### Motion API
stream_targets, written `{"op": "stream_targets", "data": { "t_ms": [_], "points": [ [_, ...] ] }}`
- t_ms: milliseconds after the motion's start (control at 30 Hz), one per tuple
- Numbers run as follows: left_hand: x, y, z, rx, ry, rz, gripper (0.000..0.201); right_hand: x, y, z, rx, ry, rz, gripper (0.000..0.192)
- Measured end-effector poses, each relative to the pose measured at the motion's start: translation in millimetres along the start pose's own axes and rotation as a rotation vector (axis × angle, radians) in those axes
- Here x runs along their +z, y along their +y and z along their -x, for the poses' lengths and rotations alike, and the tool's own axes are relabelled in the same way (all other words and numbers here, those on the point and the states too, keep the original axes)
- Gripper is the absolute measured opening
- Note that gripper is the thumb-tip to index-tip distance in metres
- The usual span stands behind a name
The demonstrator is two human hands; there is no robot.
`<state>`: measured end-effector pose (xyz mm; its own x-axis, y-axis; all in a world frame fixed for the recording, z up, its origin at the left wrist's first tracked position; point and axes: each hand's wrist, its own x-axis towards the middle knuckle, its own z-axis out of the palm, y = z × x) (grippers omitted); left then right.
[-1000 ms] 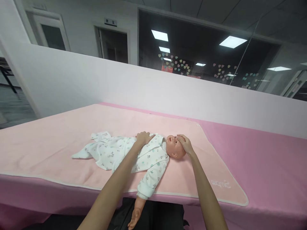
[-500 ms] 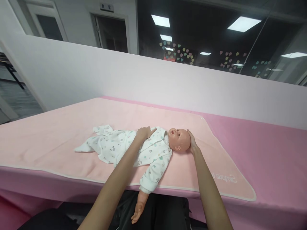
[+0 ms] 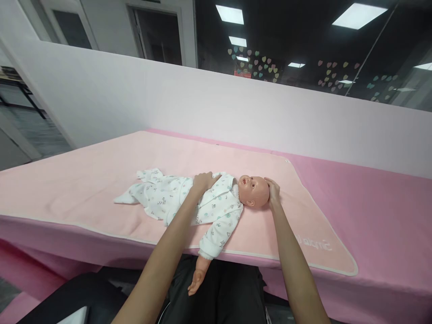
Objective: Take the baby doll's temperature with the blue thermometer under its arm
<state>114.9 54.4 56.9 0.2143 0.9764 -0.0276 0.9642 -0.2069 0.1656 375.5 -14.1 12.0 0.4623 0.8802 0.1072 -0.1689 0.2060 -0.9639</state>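
A baby doll (image 3: pixel 221 211) in a white printed outfit lies on its back on a peach mat (image 3: pixel 111 166), its head to the right. My left hand (image 3: pixel 203 182) is closed over the far side of the doll's torso, thumb pointing toward the collar; its other fingers are mostly hidden. Cupped against the crown of the doll's bald head (image 3: pixel 254 191) is my right hand (image 3: pixel 274 190), with fingers curled around the far side and partly out of sight. The doll's near arm (image 3: pixel 200 274) hangs over the front edge of the table.
The mat lies on a pink-covered table (image 3: pixel 378 216). Behind it runs a low white wall (image 3: pixel 253 112) with dark glass (image 3: pixel 303 36) above. My legs in black trousers (image 3: pixel 219 292) are beneath the table's front edge.
The whole view has shifted a little, with the doll and mat appearing slightly higher. More of the back of my right hand shows beside the head. Both hands stay on the doll.
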Motion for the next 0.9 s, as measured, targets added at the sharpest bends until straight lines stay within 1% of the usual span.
{"op": "stream_targets", "data": {
  "t_ms": [33,67,100,133,167,233,300,367,433,567,667,733,767,800,833,867,900],
  "points": [
    [-0.3,0.4,1.1,-0.001,0.004,0.001,0.072,0.2,-2.9,-0.9,-0.082,0.117,-0.016,0.02],
    [-0.5,0.6,1.8,-0.002,0.009,0.001,0.072,1.3,-6.9,-0.6,-0.141,0.184,-0.039,0.019],
    [-0.6,0.8,2.1,-0.002,0.013,0.0,0.072,3.1,-11.5,1.1,-0.192,0.199,-0.049,0.018],
    [-0.5,0.8,2.1,-0.004,0.015,-0.002,0.072,5.6,-16.3,3.8,-0.256,0.175,-0.022,0.018],
    [-0.3,0.8,1.9,-0.005,0.016,-0.005,0.071,8.4,-21.0,7.3,-0.305,0.126,0.031,0.019],
    [0.4,0.3,1.1,0.0,0.022,-0.006,0.071,13.3,-28.5,14.6,-0.325,-0.012,0.163,0.021],
    [1.1,-0.5,0.1,0.007,0.03,-0.004,0.07,15.5,-32.4,19.7,-0.273,-0.142,0.238,0.022],
    [1.6,-1.3,-0.9,0.01,0.039,-0.002,0.07,14.7,-33.2,21.6,-0.199,-0.225,0.224,0.024],
    [1.9,-1.9,-1.7,0.009,0.039,-0.002,0.07,12.3,-31.9,21.6,-0.107,-0.271,0.165,0.029],
    [2.1,-2.2,-1.3,0.016,0.034,-0.004,0.071,6.9,-23.4,21.3,0.129,-0.343,0.096,0.044],
    [2.1,-1.8,0.5,0.015,0.041,-0.005,0.071,2.1,-13.8,19.6,0.274,-0.359,0.08,0.05],
    [2.2,-1.5,1.2,0.014,0.048,-0.007,0.07,-1.3,-10.6,16.4,0.357,-0.33,0.046,0.045],
    [2.2,-1.4,1.3,0.014,0.049,-0.01,0.07,-2.7,-11.3,14.5,0.357,-0.274,0.015,0.039],
    [2.2,-1.3,1.3,0.015,0.047,-0.012,0.071,-3.6,-13.5,12.7,0.316,-0.193,-0.022,0.032],
    [2.1,-1.2,1.0,0.016,0.043,-0.015,0.072,-3.7,-17.2,11.3,0.238,-0.102,-0.061,0.026],
    [1.9,-1.0,0.7,0.016,0.038,-0.017,0.073,-2.9,-22.0,10.8,0.131,-0.021,-0.096,0.022],
    [1.6,-0.8,0.4,0.019,0.034,-0.019,0.073,-1.1,-27.2,11.4,0.018,0.028,-0.117,0.021]
  ]
}}
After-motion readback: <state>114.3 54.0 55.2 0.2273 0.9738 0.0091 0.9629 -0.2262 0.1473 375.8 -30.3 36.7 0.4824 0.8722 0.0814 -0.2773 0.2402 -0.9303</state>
